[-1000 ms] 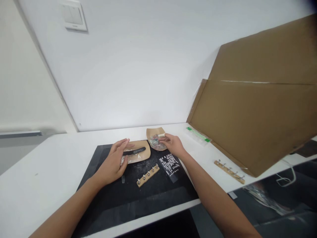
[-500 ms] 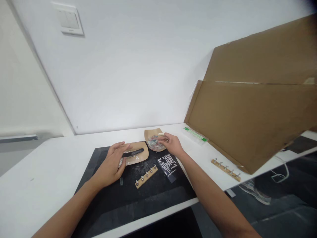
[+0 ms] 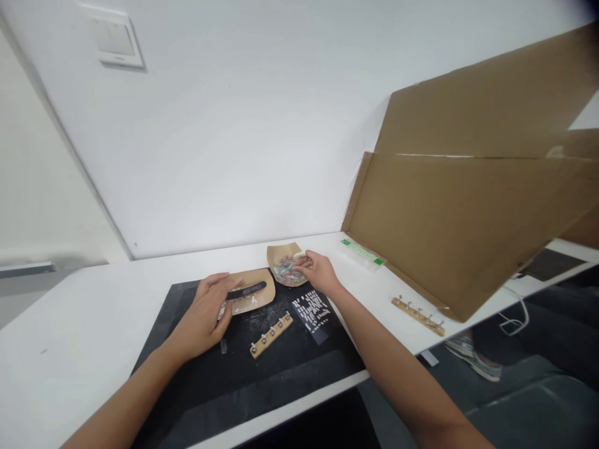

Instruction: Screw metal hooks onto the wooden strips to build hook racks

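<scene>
My left hand point(image 3: 208, 312) rests over the left end of a brown paper tray point(image 3: 262, 300), which holds white bits and a dark curved strip point(image 3: 246, 290). Its fingers look loosely spread; whether they touch the strip is unclear. At a second brown tray point(image 3: 276, 252) with small coloured pieces point(image 3: 284, 272), my right hand point(image 3: 319, 272) has its fingertips pinched together over the right side; what lies between them is too small to tell. A wooden strip with metal hooks point(image 3: 271, 335) and a dark card with rows of white pieces point(image 3: 312, 313) lie nearer me on the black mat point(image 3: 234, 386).
A large cardboard sheet point(image 3: 449, 218) leans at the right. Before it lie a green-edged clear packet point(image 3: 362, 252) and another hooked wooden strip point(image 3: 418, 315) on the white table point(image 3: 37, 362). A person's shoe point(image 3: 475, 358) shows below the table.
The whole view has shifted slightly, with things on the table appearing a little further left. Both hands stay at the same trays, with only small finger changes.
</scene>
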`<state>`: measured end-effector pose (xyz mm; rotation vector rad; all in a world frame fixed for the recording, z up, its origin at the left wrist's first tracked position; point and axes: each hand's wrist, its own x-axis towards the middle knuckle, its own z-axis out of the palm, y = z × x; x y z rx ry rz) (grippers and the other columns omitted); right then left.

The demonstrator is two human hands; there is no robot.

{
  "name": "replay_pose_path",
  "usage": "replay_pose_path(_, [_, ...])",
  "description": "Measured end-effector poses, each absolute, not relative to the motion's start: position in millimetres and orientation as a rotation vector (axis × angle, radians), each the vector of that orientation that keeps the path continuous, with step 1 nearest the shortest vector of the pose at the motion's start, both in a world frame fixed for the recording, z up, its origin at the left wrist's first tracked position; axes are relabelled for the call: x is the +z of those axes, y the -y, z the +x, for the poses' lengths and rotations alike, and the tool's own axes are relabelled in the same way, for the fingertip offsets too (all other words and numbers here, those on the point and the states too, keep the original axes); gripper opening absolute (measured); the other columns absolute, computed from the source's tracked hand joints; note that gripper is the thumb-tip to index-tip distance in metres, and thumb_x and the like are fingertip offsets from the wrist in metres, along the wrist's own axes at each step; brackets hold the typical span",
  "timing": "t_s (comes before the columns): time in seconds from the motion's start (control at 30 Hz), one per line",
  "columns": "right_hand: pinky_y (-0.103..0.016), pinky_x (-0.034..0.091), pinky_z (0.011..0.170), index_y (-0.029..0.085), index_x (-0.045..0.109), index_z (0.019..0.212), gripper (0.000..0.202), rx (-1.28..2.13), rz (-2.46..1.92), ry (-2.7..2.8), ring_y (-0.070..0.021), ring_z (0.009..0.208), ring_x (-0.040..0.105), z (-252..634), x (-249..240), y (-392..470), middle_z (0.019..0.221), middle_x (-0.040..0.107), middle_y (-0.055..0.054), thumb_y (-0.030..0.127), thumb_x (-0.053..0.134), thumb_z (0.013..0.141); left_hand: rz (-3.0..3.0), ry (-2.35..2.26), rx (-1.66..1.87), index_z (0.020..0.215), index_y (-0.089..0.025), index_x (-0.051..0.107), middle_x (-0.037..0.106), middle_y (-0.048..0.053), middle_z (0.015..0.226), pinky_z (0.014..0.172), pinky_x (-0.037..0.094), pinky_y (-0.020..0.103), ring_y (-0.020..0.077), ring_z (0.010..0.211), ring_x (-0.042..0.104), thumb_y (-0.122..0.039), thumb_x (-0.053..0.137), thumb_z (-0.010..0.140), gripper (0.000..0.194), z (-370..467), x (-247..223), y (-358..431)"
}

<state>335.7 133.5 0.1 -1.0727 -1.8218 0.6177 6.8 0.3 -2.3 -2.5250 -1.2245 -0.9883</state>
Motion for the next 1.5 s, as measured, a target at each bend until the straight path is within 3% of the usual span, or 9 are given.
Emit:
replay_pose_path(0.13, [-0.032,0.061,0.070,0.024,0.052,0.078,0.030,0.625,-1.080,1.784,-0.0228,0.082,0.079,335,-3,-136,0.090,0.081,-0.005,0.030,0.081,0.081,-2.519,1.231,-0.992,0.160,-0.023,0.038,0.064,0.013,0.143,0.116,0.045,0.056,0.0353,0.142,0.047,-0.015,0.051,0.100,0.062,7,-2,0])
replay_pose_path(0.37, [-0.036,0.057,0.085,0.023,0.057,0.077,0.030,0.562,-1.067,1.788,-0.0242,0.086,0.077,337,2,-133,0.087,0.082,-0.003,0.032,0.086,0.076,-2.528,1.222,-0.967,0.159,-0.020,0.040,0.062,0.014,0.143,0.117,0.044,0.057,0.0350,0.141,0.045,-0.014,0.049,0.101,0.059,8,1,1])
replay_pose_path(0.5, [-0.035,0.055,0.085,0.023,0.058,0.077,0.030,0.566,-1.044,1.777,-0.0237,0.086,0.076,336,4,-130,0.086,0.082,-0.002,0.033,0.086,0.077,-2.531,1.219,-0.983,0.158,-0.022,0.040,0.063,0.013,0.141,0.117,0.045,0.057,0.0353,0.141,0.045,-0.014,0.050,0.100,0.059,8,1,2])
replay_pose_path(0.8, [-0.032,0.058,0.071,0.022,0.056,0.075,0.040,0.750,-0.985,1.642,-0.0209,0.076,0.073,335,5,-134,0.082,0.077,-0.003,0.045,0.089,0.072,-2.555,1.223,-0.994,0.159,-0.022,0.040,0.062,0.014,0.140,0.116,0.044,0.059,0.0357,0.141,0.044,-0.013,0.050,0.101,0.060,7,0,2])
replay_pose_path(0.93, [-0.029,0.059,0.063,0.020,0.061,0.083,0.043,0.946,-0.898,1.588,-0.0198,0.071,0.074,330,9,-129,0.080,0.075,-0.002,0.051,0.089,0.071,-2.560,1.211,-1.049,0.154,-0.021,0.046,0.064,0.013,0.139,0.116,0.044,0.058,0.0353,0.140,0.046,-0.013,0.052,0.099,0.056,9,1,4])
replay_pose_path(1.07, [-0.022,0.051,0.046,0.018,0.068,0.096,0.044,1.100,-0.821,1.542,-0.0182,0.066,0.074,318,13,-116,0.084,0.076,-0.004,0.050,0.089,0.074,-2.549,1.228,-1.179,0.148,-0.022,0.051,0.065,0.013,0.139,0.115,0.044,0.057,0.0341,0.138,0.048,-0.014,0.053,0.099,0.049,19,2,8])
replay_pose_path(1.17, [-0.019,0.047,0.042,0.018,0.067,0.100,0.045,1.180,-0.766,1.498,-0.0192,0.070,0.076,304,15,-104,0.084,0.073,-0.003,0.047,0.091,0.075,-2.495,1.247,-1.319,0.144,-0.023,0.054,0.069,0.011,0.134,0.115,0.044,0.057,0.0331,0.135,0.051,-0.018,0.058,0.100,0.045,32,5,13])
replay_pose_path(1.33, [-0.017,0.044,0.040,0.021,0.064,0.103,0.045,1.291,-0.679,1.443,-0.0193,0.074,0.077,278,16,-80,0.083,0.068,0.000,0.046,0.091,0.077,-2.479,1.337,-1.501,0.134,-0.027,0.061,0.076,0.007,0.121,0.102,0.053,0.049,0.0280,0.117,0.063,-0.028,0.069,0.099,0.036,49,10,21])
replay_pose_path(1.5, [-0.018,0.045,0.038,0.022,0.063,0.100,0.045,1.381,-0.636,1.443,-0.0178,0.069,0.075,262,12,-61,0.081,0.067,0.001,0.048,0.092,0.076,-2.507,1.353,-1.580,0.132,-0.026,0.065,0.076,0.007,0.119,0.087,0.059,0.039,0.0237,0.105,0.067,-0.033,0.076,0.096,0.039,55,12,23])
